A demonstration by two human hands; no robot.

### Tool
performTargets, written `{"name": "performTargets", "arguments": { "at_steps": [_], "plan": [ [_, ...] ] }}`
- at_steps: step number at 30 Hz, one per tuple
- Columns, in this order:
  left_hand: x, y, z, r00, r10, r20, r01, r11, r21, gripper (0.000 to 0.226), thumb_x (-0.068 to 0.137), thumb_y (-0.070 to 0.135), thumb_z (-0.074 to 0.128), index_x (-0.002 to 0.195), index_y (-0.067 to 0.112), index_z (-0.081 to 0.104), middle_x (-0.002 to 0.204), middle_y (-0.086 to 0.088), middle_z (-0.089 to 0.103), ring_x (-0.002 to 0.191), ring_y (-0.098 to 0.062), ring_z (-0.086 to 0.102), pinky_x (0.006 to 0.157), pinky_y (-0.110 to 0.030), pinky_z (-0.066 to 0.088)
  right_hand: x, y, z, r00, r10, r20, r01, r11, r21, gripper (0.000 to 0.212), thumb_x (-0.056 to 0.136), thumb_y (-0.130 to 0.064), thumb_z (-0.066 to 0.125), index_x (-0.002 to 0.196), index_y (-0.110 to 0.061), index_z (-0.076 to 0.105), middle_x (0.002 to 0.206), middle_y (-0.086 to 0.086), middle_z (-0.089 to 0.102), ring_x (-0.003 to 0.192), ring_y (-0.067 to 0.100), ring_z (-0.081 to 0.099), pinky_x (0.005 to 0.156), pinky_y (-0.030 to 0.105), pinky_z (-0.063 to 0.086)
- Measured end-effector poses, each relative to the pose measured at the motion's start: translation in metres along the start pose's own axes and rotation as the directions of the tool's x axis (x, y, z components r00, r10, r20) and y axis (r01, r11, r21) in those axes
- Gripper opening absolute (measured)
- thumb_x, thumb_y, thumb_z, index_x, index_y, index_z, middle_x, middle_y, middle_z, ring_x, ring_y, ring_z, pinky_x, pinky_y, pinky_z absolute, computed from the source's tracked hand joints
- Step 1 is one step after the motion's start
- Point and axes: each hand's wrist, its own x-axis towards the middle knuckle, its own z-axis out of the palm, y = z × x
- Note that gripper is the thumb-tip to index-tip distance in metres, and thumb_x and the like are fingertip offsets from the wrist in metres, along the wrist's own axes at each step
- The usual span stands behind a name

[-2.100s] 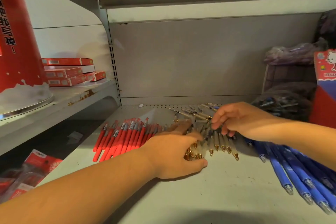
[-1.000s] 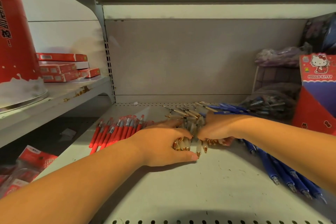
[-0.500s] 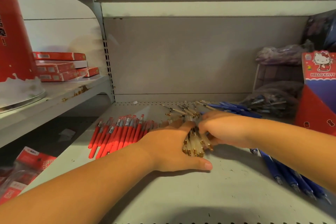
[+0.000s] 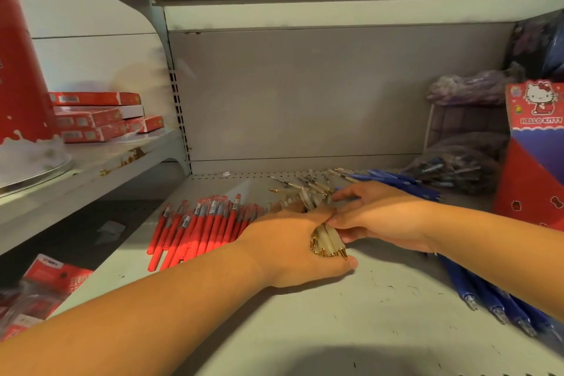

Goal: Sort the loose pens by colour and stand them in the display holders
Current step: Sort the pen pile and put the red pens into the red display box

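Both hands clasp a bundle of clear pens (image 4: 329, 242) on the shelf (image 4: 305, 320).

The left hand (image 4: 293, 249) curls over the bundle, thumb beneath; the right hand (image 4: 378, 217) closes on it from the other side. Red pens (image 4: 198, 227) lie left, blue pens (image 4: 485, 296) right. The Hello Kitty box (image 4: 532, 162) stands far right (inside hidden), beside a plastic bag (image 4: 454, 166) of dark pens.

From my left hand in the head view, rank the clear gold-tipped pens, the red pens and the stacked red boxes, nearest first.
1. Clear gold-tipped pens: gripped in the left hand.
2. Red pens: lying just left of it.
3. Stacked red boxes: far left, higher up and farther back.
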Motion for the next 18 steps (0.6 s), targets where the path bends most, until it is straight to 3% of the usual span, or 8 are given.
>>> {"name": "performTargets", "arguments": {
  "at_steps": [2,5,9,11,14,18],
  "plan": [
    [0.001,-0.003,-0.001,0.999,-0.007,0.050,0.008,1.000,-0.015,0.071,0.076,0.080,0.054,0.137,0.054,0.026,0.138,0.016,0.052,0.126,-0.017,0.050,0.090,-0.026,0.041,0.001,-0.002,0.002,0.999,-0.037,0.018,0.039,0.988,-0.150,0.044,0.086,-0.013,0.074,0.123,-0.021,0.052,0.103,0.005,0.073,0.086,0.016,0.074,0.078,0.030,0.061],
    [-0.001,-0.004,-0.003,0.987,-0.017,0.160,0.026,0.998,-0.054,0.086,0.071,0.087,0.050,0.140,0.063,0.006,0.159,0.021,0.022,0.151,-0.019,0.010,0.119,-0.039,0.021,0.004,-0.002,0.000,0.996,-0.077,0.052,0.086,0.976,-0.201,0.039,0.087,-0.018,0.074,0.121,-0.015,0.056,0.101,0.005,0.074,0.088,0.016,0.074,0.082,0.033,0.060],
    [-0.001,-0.005,0.000,0.989,-0.050,0.141,0.064,0.993,-0.097,0.081,0.077,0.086,0.042,0.145,0.061,0.006,0.161,0.019,-0.012,0.147,-0.018,-0.025,0.123,-0.044,0.008,0.010,-0.007,-0.006,0.982,-0.120,0.149,0.164,0.930,-0.328,0.021,0.087,-0.029,0.074,0.106,-0.025,0.066,0.094,-0.005,0.076,0.086,0.009,0.073,0.080,0.028,0.060],
    [-0.001,-0.005,0.001,0.988,-0.065,0.137,0.073,0.996,-0.057,0.078,0.076,0.087,0.039,0.143,0.064,0.007,0.154,0.028,-0.025,0.150,-0.019,-0.016,0.122,-0.044,0.012,0.019,-0.012,-0.014,0.980,-0.109,0.168,0.170,0.897,-0.409,0.010,0.088,-0.028,0.071,0.098,-0.031,0.068,0.087,-0.010,0.076,0.080,0.006,0.072,0.071,0.022,0.059],
    [0.000,-0.010,-0.002,0.981,-0.100,0.168,0.100,0.995,0.008,0.076,0.074,0.089,0.037,0.142,0.061,0.014,0.164,0.010,-0.012,0.152,-0.023,0.002,0.121,-0.047,0.018,0.042,-0.015,-0.034,0.992,-0.115,0.053,0.127,0.894,-0.429,0.014,0.090,-0.014,0.065,0.099,-0.024,0.068,0.083,-0.004,0.075,0.073,0.010,0.071,0.060,0.021,0.055],
    [0.002,-0.015,-0.013,0.971,-0.074,0.226,0.064,0.997,0.051,0.075,0.074,0.088,0.040,0.140,0.061,0.017,0.164,0.013,-0.006,0.151,-0.019,0.011,0.119,-0.042,0.021,0.083,-0.014,-0.047,0.970,-0.225,-0.093,0.143,0.835,-0.532,0.009,0.088,-0.011,0.063,0.084,-0.014,0.070,0.073,0.002,0.070,0.066,0.013,0.064,0.055,0.024,0.051]
  ]
}}
